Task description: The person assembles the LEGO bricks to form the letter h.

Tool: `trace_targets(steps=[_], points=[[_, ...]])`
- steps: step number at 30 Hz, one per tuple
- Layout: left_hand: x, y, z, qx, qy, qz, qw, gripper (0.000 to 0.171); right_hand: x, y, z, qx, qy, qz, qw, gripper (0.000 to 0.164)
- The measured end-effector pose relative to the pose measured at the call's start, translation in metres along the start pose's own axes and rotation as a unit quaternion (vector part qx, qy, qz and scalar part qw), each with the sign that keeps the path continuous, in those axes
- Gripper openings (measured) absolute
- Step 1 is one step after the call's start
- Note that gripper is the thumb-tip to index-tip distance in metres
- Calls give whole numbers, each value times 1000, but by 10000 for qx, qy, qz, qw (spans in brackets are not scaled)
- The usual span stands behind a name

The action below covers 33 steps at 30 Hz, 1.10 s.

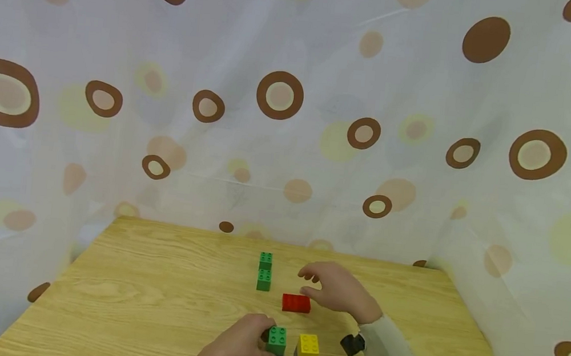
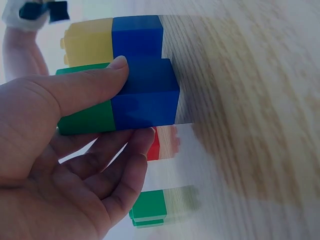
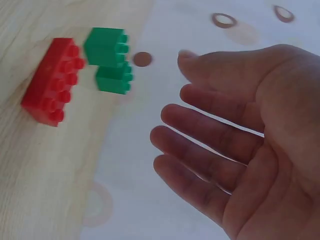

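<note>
Two hands over a wooden table [image 1: 162,281], head view: the left hand [image 1: 241,343] grips a green-on-blue brick stack [image 1: 277,340] beside a yellow-on-blue brick stack [image 1: 307,349]; the right hand [image 1: 337,286] hovers near a long red studded brick [image 1: 296,303] and two green four-stud bricks [image 1: 264,276]. Left wrist: the thumb [image 2: 95,85] crosses green onto blue. Right wrist: relaxed fingers [image 3: 210,127], slightly apart.

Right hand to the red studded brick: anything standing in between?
Nothing visible stands between the right hand and the red studded brick. The two green studded bricks sit farther back and to its left, outside that gap.
</note>
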State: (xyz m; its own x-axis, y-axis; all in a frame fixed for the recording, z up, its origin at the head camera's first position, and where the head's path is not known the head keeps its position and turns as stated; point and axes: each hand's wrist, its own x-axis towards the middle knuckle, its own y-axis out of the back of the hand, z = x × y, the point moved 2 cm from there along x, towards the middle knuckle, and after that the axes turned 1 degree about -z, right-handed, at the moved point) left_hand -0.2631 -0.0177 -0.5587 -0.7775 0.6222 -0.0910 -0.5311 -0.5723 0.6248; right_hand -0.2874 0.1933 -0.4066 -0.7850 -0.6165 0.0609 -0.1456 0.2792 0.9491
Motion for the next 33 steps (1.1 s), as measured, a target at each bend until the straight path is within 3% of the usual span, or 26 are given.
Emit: trace_targets(steps=[4,5,6,10,16,18,23,29,33], points=[[2,-4,-3,30,24,-17,10000,28,13,-18,7,-386,-248,-349,9983,29],[7,-9,-13,-27,-28,-38,10000,29,15,-23,9,-405,-371,-466,9974,30],[6,-8,-12,-58,-33,-45,10000,30,17,-28,11,-445,-487,-577,9962,32],[-4,-2,9,-87,9,-55,9999,29,20,-47,16,-642,-735,-850,9916,31],[-29,14,57,68,144,16,9999,23,18,-68,25,-621,-494,-830,9934,21],[-35,18,68,21,282,83,9996,22,17,-70,27,-502,-456,-751,9949,23],[-38,21,73,19,479,136,9988,22,15,-68,28,-310,-480,-647,9963,25],[-36,23,68,305,315,132,9990,23,13,-61,20,-166,-463,-665,9966,30],[-34,24,66,360,248,91,9990,26,6,-47,8,109,-131,-554,9983,32]])
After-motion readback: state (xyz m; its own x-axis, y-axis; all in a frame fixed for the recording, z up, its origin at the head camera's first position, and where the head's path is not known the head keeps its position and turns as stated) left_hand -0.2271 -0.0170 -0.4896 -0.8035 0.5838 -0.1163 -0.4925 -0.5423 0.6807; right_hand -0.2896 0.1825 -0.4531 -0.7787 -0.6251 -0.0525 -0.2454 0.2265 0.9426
